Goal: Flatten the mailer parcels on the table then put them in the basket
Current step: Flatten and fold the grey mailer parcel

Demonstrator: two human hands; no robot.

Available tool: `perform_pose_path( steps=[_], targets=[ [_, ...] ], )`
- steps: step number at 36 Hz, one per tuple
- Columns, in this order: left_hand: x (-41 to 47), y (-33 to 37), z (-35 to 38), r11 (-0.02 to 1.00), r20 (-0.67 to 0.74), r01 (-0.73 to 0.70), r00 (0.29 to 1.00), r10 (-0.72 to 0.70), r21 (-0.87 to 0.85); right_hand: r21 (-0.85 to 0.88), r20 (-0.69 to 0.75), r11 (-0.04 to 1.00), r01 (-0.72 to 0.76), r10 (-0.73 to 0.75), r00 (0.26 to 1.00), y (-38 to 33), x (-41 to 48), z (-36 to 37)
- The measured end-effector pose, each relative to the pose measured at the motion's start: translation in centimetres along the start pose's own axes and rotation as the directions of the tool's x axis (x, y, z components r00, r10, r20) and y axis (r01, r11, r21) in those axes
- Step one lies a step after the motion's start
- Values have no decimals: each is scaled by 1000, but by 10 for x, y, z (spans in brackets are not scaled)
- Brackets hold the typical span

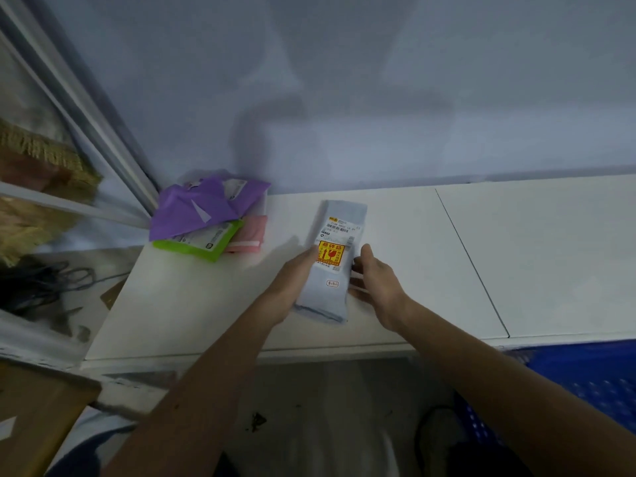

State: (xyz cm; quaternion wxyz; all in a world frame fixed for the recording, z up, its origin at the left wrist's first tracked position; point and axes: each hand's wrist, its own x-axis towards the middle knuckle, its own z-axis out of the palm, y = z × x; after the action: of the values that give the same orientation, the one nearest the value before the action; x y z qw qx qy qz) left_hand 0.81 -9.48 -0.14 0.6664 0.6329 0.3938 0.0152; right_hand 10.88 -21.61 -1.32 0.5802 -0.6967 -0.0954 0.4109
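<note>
**Pale blue mailer held lengthwise between both hands**

Purple, green and pink show in a loose pile at the far left corner of the tabletop [192, 304], at about 10 o'clock from the hands. The purple mailer [203, 204] lies crumpled on top, the green mailer [203, 244] pokes out beneath it towards the front edge, and the pink mailer [249, 234] lies just beside them on the right. A stretch of bare surface separates this pile from the left hand [296, 280].

That hand grips the left long edge of the pale blue mailer [335, 259], its thumb reaching the orange sticker. The mailer's long axis runs from 6 o'clock to just past 12 o'clock, the far end tipped slightly right. Its barcode label sits towards the far end, with the orange sticker mid-length and a small red stamp nearer the person. Whether the near end rests on the surface is unclear. The right hand [375, 284] holds the opposite long edge, thumb raised and fingers curled against it.

At 3 o'clock a thin seam [471, 263] crosses the tabletop diagonally, with more white surface beyond it. The mailer's near end is close to the front edge. The blue basket [585, 383] stands below that edge at about 4 o'clock.
</note>
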Motion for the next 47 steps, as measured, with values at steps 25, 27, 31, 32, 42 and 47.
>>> perform_pose_path(
  steps=[25, 27, 31, 32, 42, 47],
  targets=[
    [42, 14, -18, 150, 356, -396, 904, 237, 906, -869, 389, 55, 491, -536, 749, -11, 63, -6],
    [44, 13, -21, 72, 359, -379, 911, 201, 922, -872, 401, 26, 489, -534, 744, -6, 67, -1],
    [52, 19, -24, 160, 312, -330, 941, 129, 930, -858, 419, 10, 513, -565, 711, -4, 71, 19],
    [56, 19, -24, 230, 295, -326, 942, 159, 917, -857, 403, 43, 513, -564, 721, -4, 70, 25],
    [47, -16, 4, 271, 54, -320, 730, 682, 908, -927, 310, 2, 375, -558, 770, 13, 62, 37],
    [55, -44, -13, 39, 171, -312, 616, 769, 949, -917, 308, -5, 399, -646, 699, 11, 64, 36]
  ],
)
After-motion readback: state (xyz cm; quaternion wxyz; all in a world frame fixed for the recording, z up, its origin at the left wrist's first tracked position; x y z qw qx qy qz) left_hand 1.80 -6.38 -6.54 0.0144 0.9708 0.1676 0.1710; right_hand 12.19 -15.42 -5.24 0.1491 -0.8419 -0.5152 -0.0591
